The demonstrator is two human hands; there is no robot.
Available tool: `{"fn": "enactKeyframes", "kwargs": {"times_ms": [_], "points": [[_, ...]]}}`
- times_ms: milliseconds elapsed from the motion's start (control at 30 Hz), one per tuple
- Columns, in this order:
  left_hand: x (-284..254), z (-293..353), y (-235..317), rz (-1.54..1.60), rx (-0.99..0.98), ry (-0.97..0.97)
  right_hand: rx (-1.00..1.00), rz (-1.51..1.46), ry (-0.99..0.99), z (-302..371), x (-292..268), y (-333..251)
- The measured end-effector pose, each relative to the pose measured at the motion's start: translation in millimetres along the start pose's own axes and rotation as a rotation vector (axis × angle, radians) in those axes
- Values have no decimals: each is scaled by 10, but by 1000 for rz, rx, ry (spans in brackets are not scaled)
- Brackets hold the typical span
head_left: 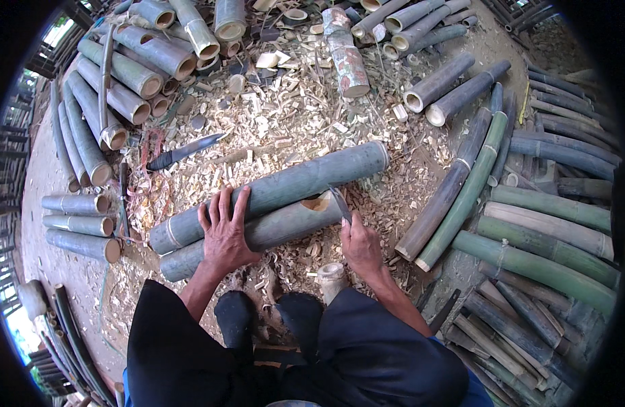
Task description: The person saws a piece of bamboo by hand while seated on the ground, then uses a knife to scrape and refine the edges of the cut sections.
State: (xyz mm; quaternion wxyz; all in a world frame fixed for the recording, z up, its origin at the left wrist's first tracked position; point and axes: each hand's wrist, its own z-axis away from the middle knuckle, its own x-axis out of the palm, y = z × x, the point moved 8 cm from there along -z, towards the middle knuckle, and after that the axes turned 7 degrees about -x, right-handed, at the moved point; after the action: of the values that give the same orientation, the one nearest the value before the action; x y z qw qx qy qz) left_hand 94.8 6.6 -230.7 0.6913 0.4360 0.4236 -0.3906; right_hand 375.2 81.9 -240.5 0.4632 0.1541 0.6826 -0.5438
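Two thick grey-green bamboo tubes lie side by side in front of me, slanting up to the right. My left hand (225, 229) grips the nearer bamboo tube (278, 228), thumb on its near side. Its spread fingers reach across onto the farther bamboo tube (305, 173). An opening (316, 203) is cut into the nearer tube close to its right end, showing pale wood. My right hand (362, 249) is closed around a small knife (341, 205), whose blade points away from me at the right edge of that opening. The fist hides most of the handle.
A larger knife (183, 152) with a dark wrapped handle lies on wood chips beyond the tubes. Bamboo pieces (115, 68) are piled at the far left, and long poles (536, 268) at the right. Between my feet and right knee stands a short bamboo stump (332, 279).
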Motion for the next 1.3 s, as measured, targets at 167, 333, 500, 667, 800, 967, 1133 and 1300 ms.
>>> {"fn": "enactKeyframes", "kwargs": {"times_ms": [167,333,500,667,800,967,1133,1300], "points": [[-17,9,-35,3,-15,18,62,86,-123,-85,-22,-107],[-25,-16,-10,9,-18,3,119,95,-178,-128,-126,-180],[8,-7,-23,13,-21,-19,-39,7,-109,176,135,-322],[21,4,-34,1,-24,-20,-126,-19,-83,175,207,-414],[27,-1,-67,17,-30,-39,-137,-17,-99,76,193,-488],[20,4,-43,6,-14,-16,-158,19,-84,6,240,-431],[5,-9,-41,14,-12,-12,-211,31,-71,-7,292,-466],[27,-6,-69,31,-9,-5,-192,16,-42,-16,261,-426]]}}
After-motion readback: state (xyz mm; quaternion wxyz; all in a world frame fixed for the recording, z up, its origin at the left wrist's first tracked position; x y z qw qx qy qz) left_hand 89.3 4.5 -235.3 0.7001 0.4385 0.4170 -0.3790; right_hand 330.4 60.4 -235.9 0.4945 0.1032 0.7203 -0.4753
